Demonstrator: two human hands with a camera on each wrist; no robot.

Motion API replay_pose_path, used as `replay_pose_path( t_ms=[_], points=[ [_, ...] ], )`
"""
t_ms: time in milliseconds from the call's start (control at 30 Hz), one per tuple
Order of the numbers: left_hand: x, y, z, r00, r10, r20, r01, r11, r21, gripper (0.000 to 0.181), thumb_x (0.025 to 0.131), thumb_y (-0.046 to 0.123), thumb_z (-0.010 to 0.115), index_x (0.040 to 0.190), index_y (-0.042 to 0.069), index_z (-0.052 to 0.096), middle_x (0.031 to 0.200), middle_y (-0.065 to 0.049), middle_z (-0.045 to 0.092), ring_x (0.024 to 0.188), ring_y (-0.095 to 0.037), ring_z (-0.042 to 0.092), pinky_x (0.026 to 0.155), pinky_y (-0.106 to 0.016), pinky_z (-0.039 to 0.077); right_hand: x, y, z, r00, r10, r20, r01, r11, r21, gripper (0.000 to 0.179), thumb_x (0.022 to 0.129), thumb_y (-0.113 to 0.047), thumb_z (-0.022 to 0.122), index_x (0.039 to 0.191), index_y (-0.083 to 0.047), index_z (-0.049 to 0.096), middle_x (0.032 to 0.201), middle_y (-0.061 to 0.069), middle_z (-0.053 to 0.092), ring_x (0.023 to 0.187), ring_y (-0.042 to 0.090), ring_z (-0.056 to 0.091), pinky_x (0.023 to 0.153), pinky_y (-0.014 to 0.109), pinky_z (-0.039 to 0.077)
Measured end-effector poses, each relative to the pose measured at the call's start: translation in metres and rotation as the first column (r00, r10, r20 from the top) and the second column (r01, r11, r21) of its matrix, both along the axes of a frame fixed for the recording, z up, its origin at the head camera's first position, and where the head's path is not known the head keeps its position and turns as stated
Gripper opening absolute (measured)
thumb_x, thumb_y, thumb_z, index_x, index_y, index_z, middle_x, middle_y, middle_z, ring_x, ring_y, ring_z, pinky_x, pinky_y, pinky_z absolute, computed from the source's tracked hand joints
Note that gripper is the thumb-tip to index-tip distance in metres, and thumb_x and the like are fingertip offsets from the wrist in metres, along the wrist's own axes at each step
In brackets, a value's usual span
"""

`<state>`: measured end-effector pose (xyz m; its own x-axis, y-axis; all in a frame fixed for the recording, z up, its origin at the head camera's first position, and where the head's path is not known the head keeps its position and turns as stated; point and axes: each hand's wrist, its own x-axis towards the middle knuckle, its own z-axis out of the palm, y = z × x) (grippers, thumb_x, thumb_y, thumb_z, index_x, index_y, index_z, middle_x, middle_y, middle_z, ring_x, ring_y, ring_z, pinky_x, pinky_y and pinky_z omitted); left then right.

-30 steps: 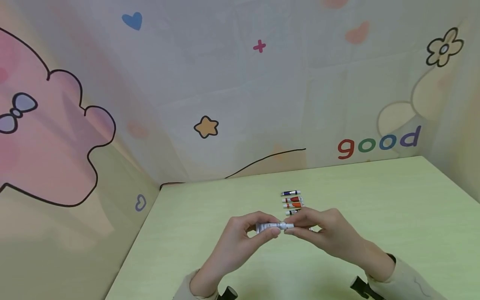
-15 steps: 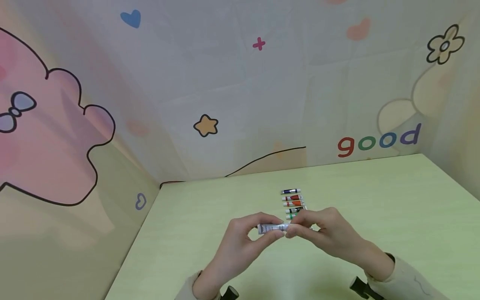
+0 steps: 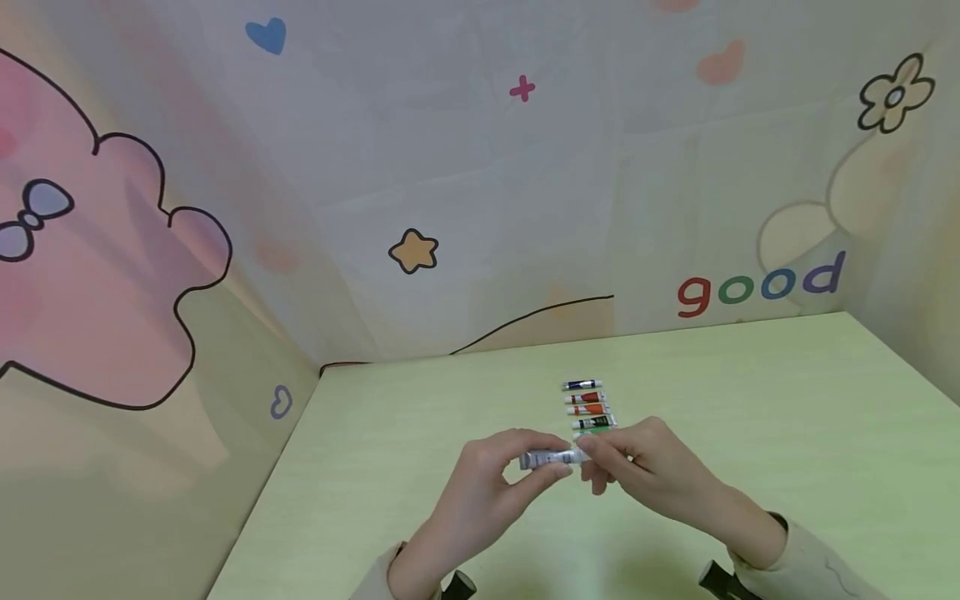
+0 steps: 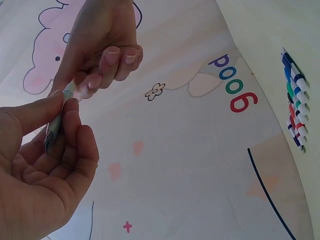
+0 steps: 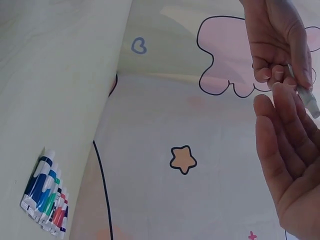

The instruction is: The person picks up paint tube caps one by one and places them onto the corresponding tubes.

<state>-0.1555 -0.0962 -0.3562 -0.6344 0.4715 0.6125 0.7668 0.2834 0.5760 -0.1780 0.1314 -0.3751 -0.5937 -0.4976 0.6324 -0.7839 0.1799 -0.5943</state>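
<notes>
In the head view, a small silvery-white paint tube (image 3: 544, 459) lies level above the table between both hands. My left hand (image 3: 498, 483) pinches its body between thumb and fingers, the flat crimped end pointing left. At the capped right end, my right hand (image 3: 671, 479) has its thumb over the tube, with other fingers extended below. The pale cap (image 4: 69, 90) shows at the right hand's fingers in the left wrist view. The right wrist view shows the tube (image 5: 307, 100) at the frame's edge, beside the right hand's fingers; the right thumb is hidden there.
Several paint tubes (image 3: 592, 422) lie in a row on the pale green table (image 3: 420, 467), just beyond my hands; the right hand partly covers the nearest ones. A printed cloth (image 3: 480, 167) hangs behind the table, and a similar one lines the left side.
The right hand's thumb has rolled forward over the cap end, and its fingers have come out below. The left hand keeps its pinch on the paint tube, shifted slightly right.
</notes>
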Motion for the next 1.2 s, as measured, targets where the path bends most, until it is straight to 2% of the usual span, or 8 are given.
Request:
replay_pose_path(
  t_ms=[133,200,333,500,667,767,967,1200],
  points=[
    [-0.003,-0.003,0.001,0.997,0.017,0.075,-0.019,0.999,0.027,0.015,0.093,0.022,0.074,0.107,0.015,0.074,0.097,0.009,0.073,0.084,-0.004,0.063,0.074,-0.025,0.054,0.000,0.005,0.005,0.999,-0.029,0.024,0.029,0.999,-0.015,0.022,0.104,-0.001,0.052,0.104,-0.009,0.073,0.076,-0.006,0.070,0.064,0.003,0.064,0.056,0.025,0.055],
    [-0.004,-0.004,0.001,0.995,0.024,0.092,-0.028,0.999,0.038,0.015,0.093,0.023,0.074,0.106,0.017,0.074,0.096,0.010,0.073,0.082,-0.006,0.062,0.072,-0.026,0.054,-0.001,0.006,0.008,0.999,-0.034,-0.027,0.034,0.999,-0.028,0.021,0.099,0.001,0.060,0.112,-0.011,0.071,0.087,-0.004,0.072,0.068,0.005,0.066,0.059,0.025,0.056],
    [-0.006,-0.006,0.000,0.990,0.034,0.139,-0.042,0.998,0.056,0.014,0.093,0.025,0.074,0.106,0.020,0.075,0.094,0.011,0.072,0.080,-0.008,0.061,0.068,-0.026,0.052,-0.003,0.007,0.013,0.987,0.018,-0.157,-0.023,0.999,-0.028,0.039,0.086,0.007,0.074,0.119,-0.014,0.068,0.105,-0.002,0.071,0.080,0.005,0.066,0.067,0.022,0.055],
    [-0.005,-0.007,0.000,0.984,0.047,0.175,-0.058,0.996,0.063,0.014,0.093,0.027,0.074,0.106,0.021,0.075,0.092,0.011,0.071,0.080,-0.011,0.060,0.067,-0.026,0.051,-0.005,0.005,0.011,0.978,0.069,-0.197,-0.075,0.997,-0.020,0.037,0.085,0.002,0.078,0.117,-0.014,0.068,0.105,-0.005,0.069,0.085,0.005,0.063,0.069,0.020,0.054],
    [-0.004,-0.004,0.001,0.983,0.034,0.182,-0.045,0.997,0.056,0.014,0.094,0.028,0.074,0.107,0.022,0.075,0.092,0.013,0.071,0.081,-0.010,0.060,0.069,-0.026,0.051,-0.008,0.006,0.006,0.974,0.051,-0.219,-0.053,0.999,-0.005,0.013,0.094,-0.012,0.073,0.105,-0.019,0.068,0.094,-0.011,0.066,0.080,0.003,0.059,0.069,0.018,0.053],
    [-0.003,-0.003,0.001,0.983,0.016,0.183,-0.024,0.999,0.041,0.015,0.094,0.028,0.073,0.107,0.021,0.075,0.092,0.013,0.071,0.081,-0.009,0.060,0.069,-0.027,0.051,-0.009,0.006,0.005,0.964,0.056,-0.261,-0.052,0.998,0.023,0.005,0.097,-0.018,0.070,0.100,-0.019,0.067,0.093,-0.011,0.065,0.080,0.003,0.059,0.069,0.018,0.052],
    [-0.004,-0.003,0.002,0.983,0.035,0.180,-0.039,0.999,0.019,0.015,0.094,0.028,0.073,0.107,0.020,0.075,0.093,0.012,0.072,0.080,-0.008,0.061,0.069,-0.026,0.052,-0.009,0.009,0.009,0.963,0.034,-0.268,-0.016,0.998,0.067,0.013,0.093,-0.021,0.076,0.104,-0.019,0.070,0.096,-0.012,0.068,0.080,0.002,0.060,0.069,0.015,0.051],
    [-0.005,-0.005,0.002,0.979,0.047,0.196,-0.052,0.999,0.017,0.015,0.094,0.029,0.073,0.106,0.020,0.075,0.093,0.012,0.072,0.081,-0.009,0.062,0.071,-0.027,0.053,-0.009,0.012,0.012,0.945,0.047,-0.323,-0.043,0.999,0.020,0.020,0.089,-0.011,0.079,0.107,-0.014,0.072,0.096,-0.009,0.070,0.080,0.002,0.061,0.069,0.018,0.052]
  ],
)
